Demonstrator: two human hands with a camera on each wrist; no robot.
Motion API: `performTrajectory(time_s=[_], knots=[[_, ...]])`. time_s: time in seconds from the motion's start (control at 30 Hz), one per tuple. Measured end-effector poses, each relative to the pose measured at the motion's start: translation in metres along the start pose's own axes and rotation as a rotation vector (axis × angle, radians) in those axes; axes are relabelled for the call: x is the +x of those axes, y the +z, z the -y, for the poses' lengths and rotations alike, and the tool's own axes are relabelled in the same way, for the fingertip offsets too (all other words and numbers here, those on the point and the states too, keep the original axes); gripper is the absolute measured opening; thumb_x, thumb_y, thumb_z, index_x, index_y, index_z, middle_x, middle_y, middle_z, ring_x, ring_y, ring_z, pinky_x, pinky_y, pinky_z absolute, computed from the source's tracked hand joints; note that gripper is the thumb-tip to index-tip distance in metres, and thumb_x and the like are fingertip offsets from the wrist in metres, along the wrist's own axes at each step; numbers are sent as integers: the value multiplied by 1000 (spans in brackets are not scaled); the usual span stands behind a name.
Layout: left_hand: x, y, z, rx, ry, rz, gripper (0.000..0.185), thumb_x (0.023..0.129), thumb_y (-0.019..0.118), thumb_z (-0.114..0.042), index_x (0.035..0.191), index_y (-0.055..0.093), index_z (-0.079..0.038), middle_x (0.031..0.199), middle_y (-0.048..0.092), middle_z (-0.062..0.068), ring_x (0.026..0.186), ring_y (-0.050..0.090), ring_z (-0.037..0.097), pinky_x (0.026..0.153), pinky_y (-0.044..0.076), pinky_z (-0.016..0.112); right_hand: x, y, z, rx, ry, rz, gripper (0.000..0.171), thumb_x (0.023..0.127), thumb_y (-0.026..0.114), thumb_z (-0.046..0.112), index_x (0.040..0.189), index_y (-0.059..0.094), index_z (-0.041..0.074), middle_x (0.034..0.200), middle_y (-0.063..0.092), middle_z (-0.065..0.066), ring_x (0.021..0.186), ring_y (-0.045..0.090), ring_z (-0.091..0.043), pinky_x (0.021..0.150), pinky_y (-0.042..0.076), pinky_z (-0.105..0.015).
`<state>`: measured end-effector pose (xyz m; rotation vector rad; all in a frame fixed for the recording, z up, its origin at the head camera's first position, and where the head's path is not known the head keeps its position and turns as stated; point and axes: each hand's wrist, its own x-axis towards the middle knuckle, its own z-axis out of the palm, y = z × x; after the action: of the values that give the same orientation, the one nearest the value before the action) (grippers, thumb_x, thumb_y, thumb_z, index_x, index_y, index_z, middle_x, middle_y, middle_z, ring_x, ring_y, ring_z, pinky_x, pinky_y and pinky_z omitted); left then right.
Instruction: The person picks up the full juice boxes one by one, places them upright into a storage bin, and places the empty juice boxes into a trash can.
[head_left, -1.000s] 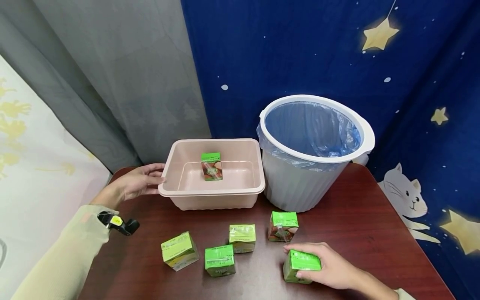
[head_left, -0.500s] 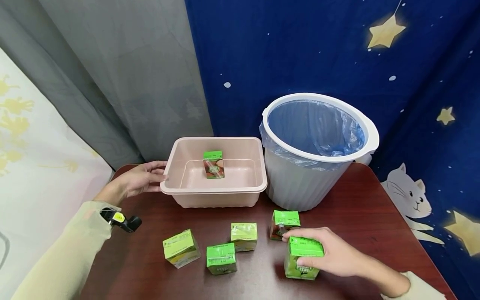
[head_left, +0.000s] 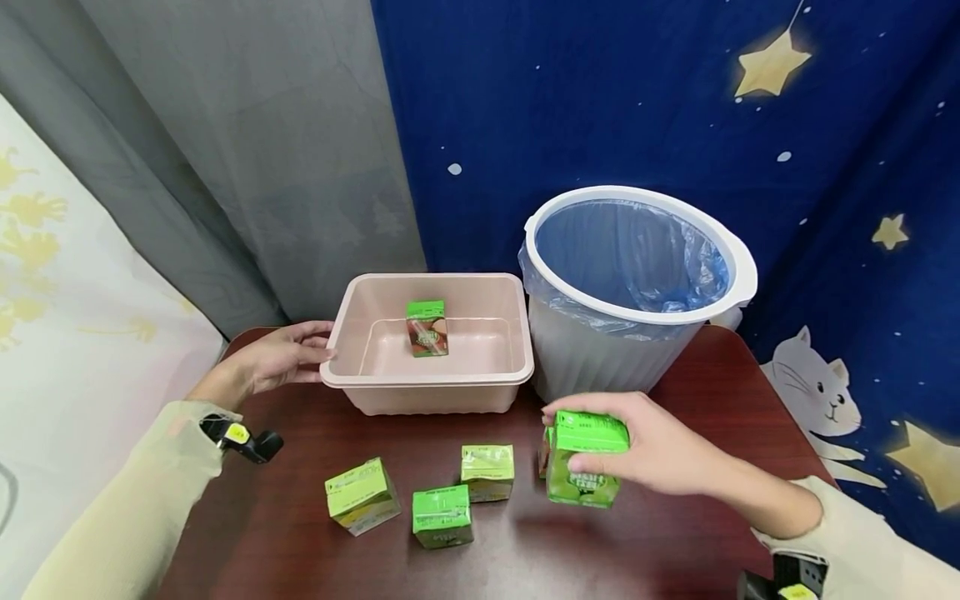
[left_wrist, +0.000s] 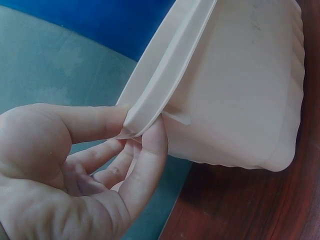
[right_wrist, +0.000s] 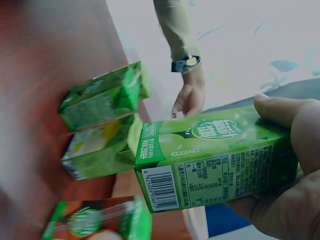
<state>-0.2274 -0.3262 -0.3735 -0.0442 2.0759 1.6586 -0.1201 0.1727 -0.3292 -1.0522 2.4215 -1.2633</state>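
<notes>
My left hand (head_left: 288, 358) pinches the left rim of a pink plastic basin (head_left: 435, 381); in the left wrist view the thumb lies on one side of the rim (left_wrist: 165, 65) and the fingers on the other. My right hand (head_left: 652, 442) grips a green juice box (head_left: 588, 462) upright, above the table. In the right wrist view the juice box (right_wrist: 210, 155) shows its barcode and printed side. Inside the basin lies a red and green juice box (head_left: 427, 329). Another red juice box (head_left: 544, 454) is mostly hidden behind the held one.
On the brown table (head_left: 300, 467) stand a yellow-green juice box (head_left: 363, 497), a green juice box (head_left: 442, 517) and a second yellow-green one (head_left: 487, 473). A grey bin (head_left: 592, 358) with a clear liner stands right of the basin. Curtains hang behind.
My right hand has lifted the green juice box off the table and carried it up and slightly left, in front of the red one. The left hand keeps its hold on the rim.
</notes>
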Motion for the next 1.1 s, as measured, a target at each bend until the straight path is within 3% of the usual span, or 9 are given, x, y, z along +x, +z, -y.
performTrajectory(time_s=[0.23, 0.4, 0.6, 0.83, 1.1], knots=[[0, 0, 0, -4, -12, 0, 77, 102, 61, -6, 161, 11, 1, 145, 40, 25, 101, 66, 15, 87, 59, 34, 35, -11, 20, -1, 4, -100, 48, 89, 82, 20, 133, 66, 18, 118, 70, 7, 92, 64, -15, 77, 56, -27], [1, -2, 2, 8, -10, 4, 78, 103, 60, -7, 161, 10, 0, 150, 36, 27, 104, 66, 16, 87, 59, 34, 61, -17, 30, -38, 19, -141, 50, 87, 83, 23, 134, 67, 16, 114, 70, 5, 86, 61, -17, 71, 54, -28], [2, -2, 2, 12, -11, 3, 78, 102, 61, -8, 161, 11, 0, 145, 42, 24, 104, 67, 16, 86, 59, 33, 90, -16, 40, -87, 10, -167, 50, 86, 84, 26, 131, 69, 14, 103, 69, 1, 84, 58, -18, 71, 51, -32], [1, -2, 0, 22, -14, 7, 77, 103, 60, -8, 161, 11, 0, 147, 39, 26, 103, 67, 16, 86, 59, 33, 124, -18, 49, -179, 27, -123, 51, 87, 83, 29, 132, 67, 10, 100, 68, -1, 85, 59, -18, 76, 52, -35], [0, 0, -1, 27, -11, 8, 74, 104, 57, -6, 161, 10, 2, 147, 39, 26, 105, 66, 18, 87, 59, 34, 160, -20, 59, -216, 114, -65, 59, 91, 79, 31, 141, 60, 6, 118, 69, -6, 100, 62, -18, 88, 53, -33]])
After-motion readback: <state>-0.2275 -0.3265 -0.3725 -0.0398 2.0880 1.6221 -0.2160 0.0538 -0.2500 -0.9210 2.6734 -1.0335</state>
